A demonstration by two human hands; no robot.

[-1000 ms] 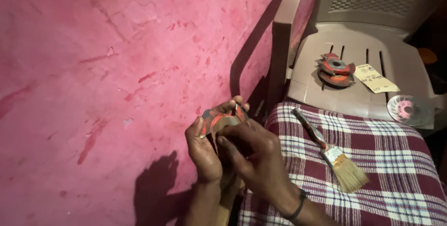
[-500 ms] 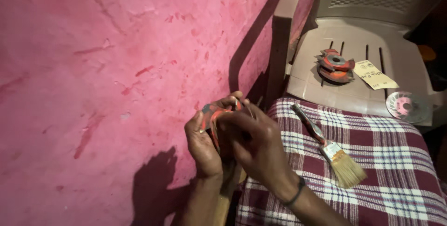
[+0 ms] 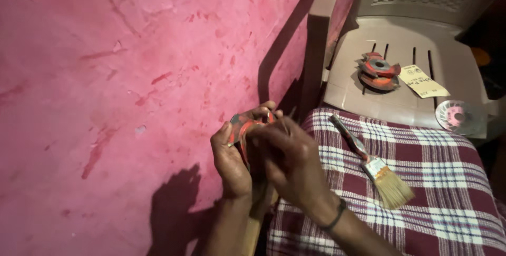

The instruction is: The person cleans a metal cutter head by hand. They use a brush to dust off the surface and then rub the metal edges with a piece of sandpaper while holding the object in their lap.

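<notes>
— Fingers [image 3: 263,116] of both hands closed round the red cutter [image 3: 243,129], close to the pink wall [image 3: 132,76]. Left hand [image 3: 232,161] cups it from behind, thumb side up; right hand [image 3: 287,163] lies over the front, fingertips pressing its edge.

— Risk?

— Toothed edges, by the look of the matching cutter [image 3: 378,70] on the chair [image 3: 411,103]. A slip of the right fingers across a tooth could cut them. Grip is held in the air over the gap between wall and checked cloth [image 3: 421,182]; if it loosens, the piece would likely drop down there, out of reach.

— Anything else close by?

— Brush [image 3: 371,163] lies on the cloth, well apart from the hands. Paper tag [image 3: 423,81] and a pale disc [image 3: 457,117] on the chair seat.

— How does the cutter look?

— Round, metal, worn red-orange paint with grey showing through. Mostly hidden by the hands; can't tell its full shape or the bore.
</notes>
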